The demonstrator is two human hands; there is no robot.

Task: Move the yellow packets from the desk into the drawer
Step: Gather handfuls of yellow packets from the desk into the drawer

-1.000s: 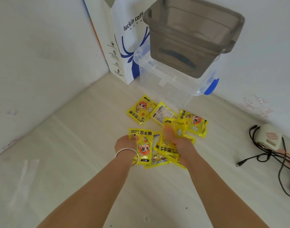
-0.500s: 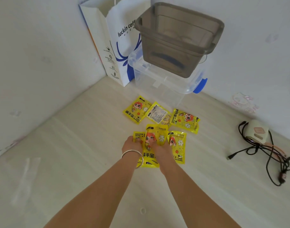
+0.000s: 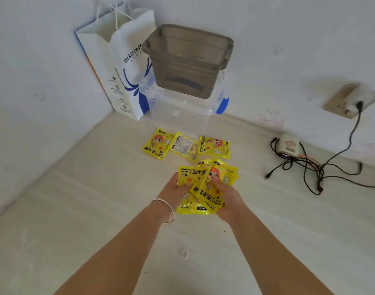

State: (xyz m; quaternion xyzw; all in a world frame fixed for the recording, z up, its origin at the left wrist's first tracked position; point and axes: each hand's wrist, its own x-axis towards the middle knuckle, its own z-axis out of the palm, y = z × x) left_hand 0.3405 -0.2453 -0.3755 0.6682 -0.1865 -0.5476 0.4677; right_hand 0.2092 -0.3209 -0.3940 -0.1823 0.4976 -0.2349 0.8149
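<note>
Both my hands hold a bunch of yellow packets [image 3: 207, 184] just above the desk, in the middle of the view. My left hand [image 3: 173, 188], with a silver bangle on its wrist, grips the bunch from the left, and my right hand [image 3: 229, 196] grips it from the right. Three more yellow packets lie flat on the desk beyond my hands: a left packet [image 3: 156, 143], a middle packet [image 3: 185, 145] with its white label side up, and a right packet [image 3: 214, 146]. A grey translucent drawer [image 3: 188, 60] sits open-topped on a clear box [image 3: 182, 111] at the back.
A white and blue paper bag [image 3: 118, 67] stands in the corner left of the boxes. At the right lie a small white device [image 3: 288, 144] and tangled black cables [image 3: 310, 167] that run up to a wall socket [image 3: 348, 101]. Walls close in the desk [image 3: 76, 188] at left and back.
My hands have gathered the near packets off the desk into one bunch and lifted it. The view has tilted up, so the socket now shows.
</note>
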